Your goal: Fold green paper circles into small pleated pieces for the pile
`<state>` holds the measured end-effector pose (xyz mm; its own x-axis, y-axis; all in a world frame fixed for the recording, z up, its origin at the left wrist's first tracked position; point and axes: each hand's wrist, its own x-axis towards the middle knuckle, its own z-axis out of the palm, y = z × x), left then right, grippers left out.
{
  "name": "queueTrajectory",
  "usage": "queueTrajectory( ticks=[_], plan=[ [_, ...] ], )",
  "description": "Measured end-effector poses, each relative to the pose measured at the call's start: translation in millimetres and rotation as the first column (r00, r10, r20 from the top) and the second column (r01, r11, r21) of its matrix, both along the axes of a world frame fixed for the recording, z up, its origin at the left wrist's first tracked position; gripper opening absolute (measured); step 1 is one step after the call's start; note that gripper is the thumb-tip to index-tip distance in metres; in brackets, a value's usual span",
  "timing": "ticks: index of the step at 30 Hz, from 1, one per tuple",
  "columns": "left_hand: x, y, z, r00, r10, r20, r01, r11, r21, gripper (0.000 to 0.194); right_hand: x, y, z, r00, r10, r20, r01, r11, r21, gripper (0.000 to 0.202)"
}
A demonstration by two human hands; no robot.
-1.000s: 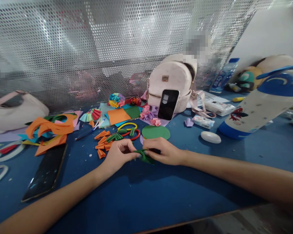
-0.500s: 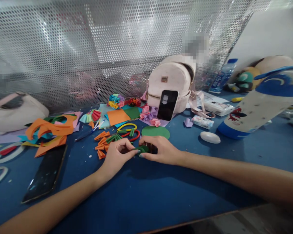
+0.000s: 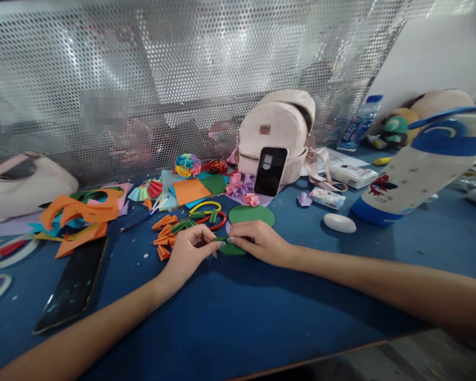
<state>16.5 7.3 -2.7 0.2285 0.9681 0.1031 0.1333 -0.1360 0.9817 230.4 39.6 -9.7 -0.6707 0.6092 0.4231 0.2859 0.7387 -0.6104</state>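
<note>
- I see the left hand point(image 3: 188, 251) with thumb and index fingertips brought together, pinching the left end of the green paper point(image 3: 232, 251); a rounded gap shows between thumb and index behind the pinch.
- On my view the right hand point(image 3: 259, 242) has its thumb laid along the upper part of that same paper, index finger bent over it, so the grip is closed on it; I cannot tell how the other fingers sit.
- The green paper is between the two hands, low over the table point(image 3: 222, 328), its lower edge hanging toward me; I cannot tell whether it touches the surface.
- Just beyond the right hand I have the green disc point(image 3: 252, 214), lying flat.
- Near the left hand, on its far left side, lie orange pieces point(image 3: 162, 233), with green rolls point(image 3: 184, 225) beside them and a yellow loop point(image 3: 206, 205) and a red loop point(image 3: 220, 220) just behind.
- Farther back I see the orange square point(image 3: 192, 190), and a phone point(image 3: 270, 172) leaning upright against the backpack point(image 3: 273, 129).
- On my right, a tilted-looking bottle point(image 3: 424, 174) stands near a white oval point(image 3: 340, 223).
- On my left, orange strips point(image 3: 83, 206) overlap the top of a dark flat phone point(image 3: 75, 286).
</note>
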Motion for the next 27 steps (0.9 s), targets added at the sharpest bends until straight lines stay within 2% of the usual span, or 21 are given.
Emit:
queueTrajectory(
  ticks=[5, 8, 12, 16, 27],
  plan=[
    [1.8, 0.7, -3.0, 0.985, -0.074, -0.155, 0.076, 0.997, 0.006, 0.024, 1.1, -2.5, 2.2, 0.999, -0.052, -0.017, 0.053, 0.997, 0.058, 0.033],
    [2.4, 0.8, -3.1, 0.958, -0.114, -0.265, 0.121, 0.993, 0.012, 0.025, 1.1, -3.1, 1.7, 0.999, -0.047, -0.025, 0.049, 0.996, 0.079, 0.032],
    [3.0, -0.7, -0.5, 0.937, -0.128, -0.324, 0.147, 0.988, 0.036, 0.023, 0.4, -3.6, -0.5, 0.999, -0.029, -0.028, 0.032, 0.992, 0.120, 0.031],
    [4.5, -3.0, 1.5, 0.932, -0.104, -0.349, 0.134, 0.989, 0.063, 0.023, 0.6, -4.2, -1.2, 0.999, -0.025, -0.037, 0.029, 0.991, 0.133, 0.031],
    [5.7, -3.5, 5.2, 0.921, -0.166, -0.352, 0.200, 0.978, 0.062, 0.021, 1.2, -4.8, -0.4, 0.999, -0.016, -0.046, 0.022, 0.991, 0.129, 0.034]
  ],
)
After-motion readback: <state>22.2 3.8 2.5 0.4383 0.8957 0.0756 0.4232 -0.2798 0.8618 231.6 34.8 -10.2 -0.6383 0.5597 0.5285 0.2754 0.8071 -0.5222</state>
